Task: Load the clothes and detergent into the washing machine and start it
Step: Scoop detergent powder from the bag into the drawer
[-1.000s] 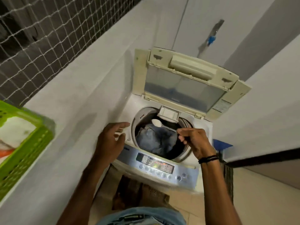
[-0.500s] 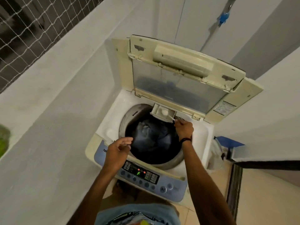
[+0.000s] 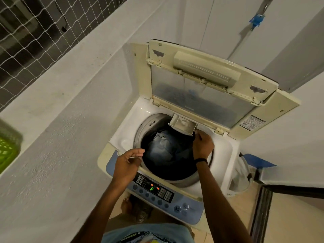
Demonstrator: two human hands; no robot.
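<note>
From the head camera, looking down, a top-loading washing machine (image 3: 122,137) is standing with its lid (image 3: 210,88) raised and leaning back toward the wall. Inside the dark drum (image 3: 175,171) the clothes (image 3: 162,146) are lying in a heap, a pale blue denim piece showing on top of darker fabric. At the far rim of the drum opening the detergent drawer (image 3: 183,124) is sticking out, a small whitish tray with something white lying in it. The right hand (image 3: 203,145) is reaching over the drum with its fingertips pinched together just beside the drawer's near right corner; whether they are gripping the drawer or something small cannot be told from here. A dark band (image 3: 201,161) is sitting around that wrist. The left hand (image 3: 127,166) is hovering over the front left rim of the drum, fingers loosely curled and thumb apart, holding nothing, its heel lying above the left end of the control panel (image 3: 157,192). The panel is showing a lit green F with small red lights beside it, and a row of round buttons is running along its front edge. To the far left, on the ledge of the white wall, the corner of a green basket (image 3: 7,151) is showing, well apart from the machine. A blue clip (image 3: 256,19) is hanging on a pipe behind the lid.
</note>
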